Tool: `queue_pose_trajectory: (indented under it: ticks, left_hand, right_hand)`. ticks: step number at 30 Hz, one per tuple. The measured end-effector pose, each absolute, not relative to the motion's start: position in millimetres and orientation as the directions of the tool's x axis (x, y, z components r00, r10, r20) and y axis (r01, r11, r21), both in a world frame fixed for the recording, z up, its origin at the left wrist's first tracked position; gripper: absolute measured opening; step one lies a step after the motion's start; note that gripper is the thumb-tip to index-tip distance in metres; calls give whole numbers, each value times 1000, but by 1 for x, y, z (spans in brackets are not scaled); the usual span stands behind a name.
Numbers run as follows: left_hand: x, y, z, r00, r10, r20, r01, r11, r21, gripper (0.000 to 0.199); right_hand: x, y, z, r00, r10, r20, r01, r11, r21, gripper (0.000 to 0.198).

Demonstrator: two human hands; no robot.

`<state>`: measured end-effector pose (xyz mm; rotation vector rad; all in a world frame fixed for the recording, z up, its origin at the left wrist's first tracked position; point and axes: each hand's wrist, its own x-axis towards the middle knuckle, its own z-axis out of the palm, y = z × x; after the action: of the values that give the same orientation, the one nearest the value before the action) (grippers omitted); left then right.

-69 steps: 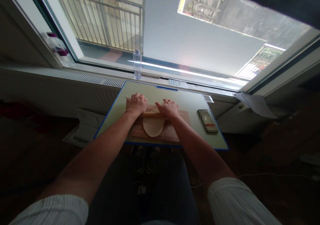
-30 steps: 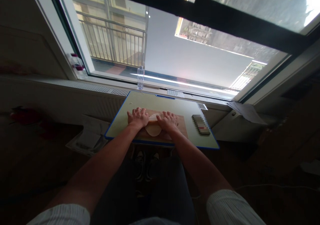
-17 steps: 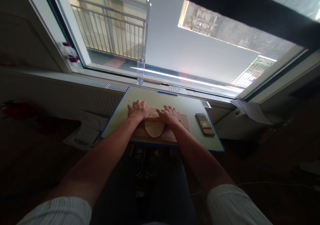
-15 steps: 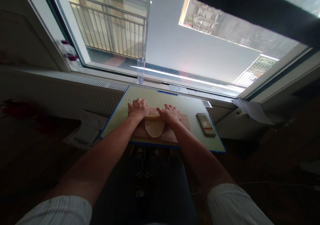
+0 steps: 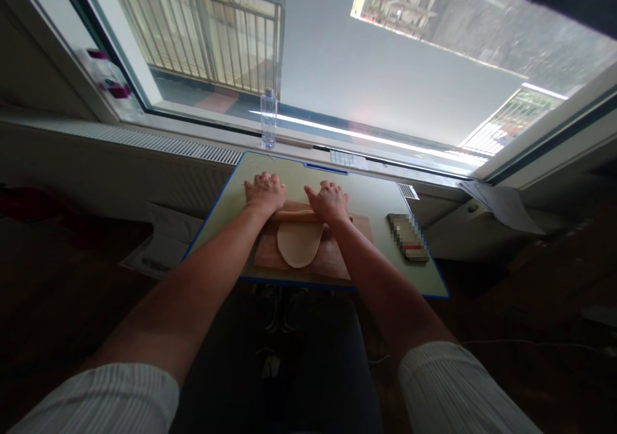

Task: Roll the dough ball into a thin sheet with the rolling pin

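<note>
A wooden rolling pin lies crosswise near the far end of a wooden board. My left hand rests over its left end, fingers curved forward and palm pressing down. On the right end sits my right hand, its thumb angled inward and its fingers bent over the far side. Between my wrists a flat, rounded sheet of dough spreads from beneath the pin toward me. The dough's far edge is hidden by the pin.
The board lies on a small pale-green table with blue edging. A pixelated phone-like object is at its right. A clear bottle stands on the windowsill, another bottle at far left. Papers hang over the right ledge.
Both hands have pushed the rolling pin a little away from me along the dough, so more of the sheet shows on my side. The camera view has also shifted slightly.
</note>
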<state>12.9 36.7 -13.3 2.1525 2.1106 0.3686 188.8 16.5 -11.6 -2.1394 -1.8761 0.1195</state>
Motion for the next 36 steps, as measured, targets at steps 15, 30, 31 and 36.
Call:
queue_pose_trajectory:
  ticks: [15,30,31,36]
  left_hand:
    - [9,18,-18,24,987,156,958,-67,278,45]
    - [7,-67,-27,77,964,256,957,-143,252,52]
    - [6,-68,-27,75,972,223,958,-132,254,54]
    - [5,-70,-24,82,986,145,958,-118,263,60]
  right_hand:
    - [185,-7,-7,138,984,114,967,-109,-231,60]
    - [174,-66,-2,215,968,127,961,-186,-206,47]
    - [174,-70,-1,203,970,130,961,-173,-215,49]
    - [174,-86,-4,152,977,152,970,-117,-215,56]
